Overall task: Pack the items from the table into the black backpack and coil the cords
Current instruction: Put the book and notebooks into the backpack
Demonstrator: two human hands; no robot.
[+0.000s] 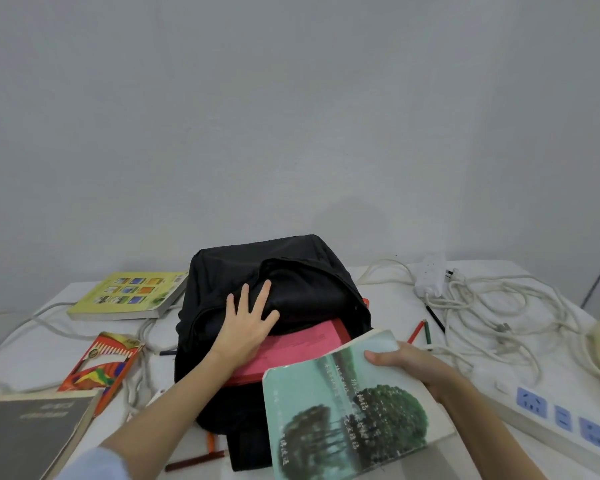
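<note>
Packing books into the black backpack (278, 271) at the centre of the frame.

My left hand (248, 325) lies flat on the backpack's opened flap, fingers (264, 292) straight and spread, the palm over the upper edge of a pink book (291, 344) that sits partly inside the opening. My right hand (413, 365), right of centre, grips the green-covered book (343, 410) at its upper right edge, thumb on the cover and the other fingers curled beneath; the book tilts over the backpack's lower right, its top corner just beside the pink book. On the white table (388, 299), the white cords (492, 313) lie in loose tangles at the right, with a power strip (561, 417) at the lower right. A yellow book (129, 294) lies at the left, a coloured-pencil box (101, 362) below it, a grey book (28, 434) at the lower left.
</note>
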